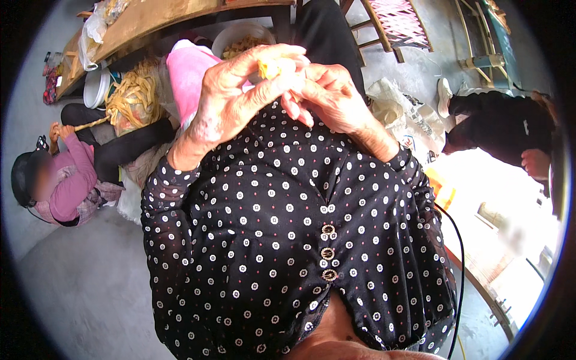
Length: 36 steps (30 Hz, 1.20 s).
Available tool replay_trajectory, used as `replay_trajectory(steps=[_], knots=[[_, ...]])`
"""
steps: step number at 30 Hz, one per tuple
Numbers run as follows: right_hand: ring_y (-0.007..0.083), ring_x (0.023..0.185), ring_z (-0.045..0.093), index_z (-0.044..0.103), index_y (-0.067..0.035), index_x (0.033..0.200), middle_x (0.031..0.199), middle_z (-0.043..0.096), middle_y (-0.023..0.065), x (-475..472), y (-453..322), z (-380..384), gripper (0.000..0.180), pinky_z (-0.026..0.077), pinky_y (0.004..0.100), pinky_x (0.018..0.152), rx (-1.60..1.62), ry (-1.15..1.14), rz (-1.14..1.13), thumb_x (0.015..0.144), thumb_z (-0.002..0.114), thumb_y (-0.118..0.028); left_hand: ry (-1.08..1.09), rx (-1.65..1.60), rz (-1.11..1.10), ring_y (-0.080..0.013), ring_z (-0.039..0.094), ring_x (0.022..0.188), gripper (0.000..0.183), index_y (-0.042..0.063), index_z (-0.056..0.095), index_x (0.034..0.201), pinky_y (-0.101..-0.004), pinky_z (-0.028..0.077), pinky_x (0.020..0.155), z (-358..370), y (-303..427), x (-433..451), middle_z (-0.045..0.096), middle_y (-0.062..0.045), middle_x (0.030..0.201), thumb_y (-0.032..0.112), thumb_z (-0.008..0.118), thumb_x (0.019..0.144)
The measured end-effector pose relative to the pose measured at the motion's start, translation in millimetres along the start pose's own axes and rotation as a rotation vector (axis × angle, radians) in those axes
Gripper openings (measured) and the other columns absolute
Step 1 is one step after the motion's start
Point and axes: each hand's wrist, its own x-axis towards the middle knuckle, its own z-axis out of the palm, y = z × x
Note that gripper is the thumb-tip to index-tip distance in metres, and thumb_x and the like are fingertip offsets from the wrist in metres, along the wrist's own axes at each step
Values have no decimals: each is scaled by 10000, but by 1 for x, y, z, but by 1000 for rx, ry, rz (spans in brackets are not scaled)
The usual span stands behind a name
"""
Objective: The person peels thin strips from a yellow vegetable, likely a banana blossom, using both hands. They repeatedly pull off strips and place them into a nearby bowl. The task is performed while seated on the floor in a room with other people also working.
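Both hands meet in front of my chest. A small, crumpled-looking yellow piece (269, 69) shows between the thumb and forefinger of my left hand (229, 85); its exact kind cannot be told. My right hand (335, 92) has its thumb and fingertips pinched together against the left fingertips. Bright glare and the fingers hide what, if anything, the right hand grips. Under the hands lie a pink cloth (189, 76) over my lap and a dark trouser leg (326, 40). Just beyond them, a white basin (219, 39) holds many small yellowish-brown pieces.
A wooden table (166, 22) spans the far left, with a plastic bag (93, 38) on it. A seated co-worker (74, 180) at left holds a braided strand from a bundle of tan strips (135, 96). Right are a woven stool (398, 22), sacks (405, 112) and another person (504, 119).
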Motion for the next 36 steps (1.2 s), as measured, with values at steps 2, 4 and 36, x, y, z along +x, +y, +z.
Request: replay_trajectory(steps=[2, 4, 36], knots=[[94, 514, 518, 565, 36, 823, 666, 575, 90, -3, -18, 3, 216, 407, 189, 441, 35, -110, -89, 866, 498, -165, -84, 326, 263, -184, 590, 819, 257, -13, 522, 1040, -264, 461, 743, -3, 28, 12, 583, -127, 953, 147, 531, 839], [97, 519, 519, 546, 43, 922, 678, 581, 98, -10, -39, 8, 185, 412, 192, 439, 77, -256, -226, 861, 499, -125, -107, 430, 554, -211, 599, 756, 250, -19, 547, 988, -291, 493, 689, -1, 51, 17, 579, -144, 936, 135, 580, 794], [259, 523, 557, 530, 52, 722, 664, 556, 174, -40, -86, 52, 122, 367, 319, 374, -30, -682, -625, 800, 520, -40, 131, 200, 761, -128, 603, 657, 100, 75, 560, 603, -248, 524, 660, 64, 135, -10, 608, -26, 707, 122, 557, 692]])
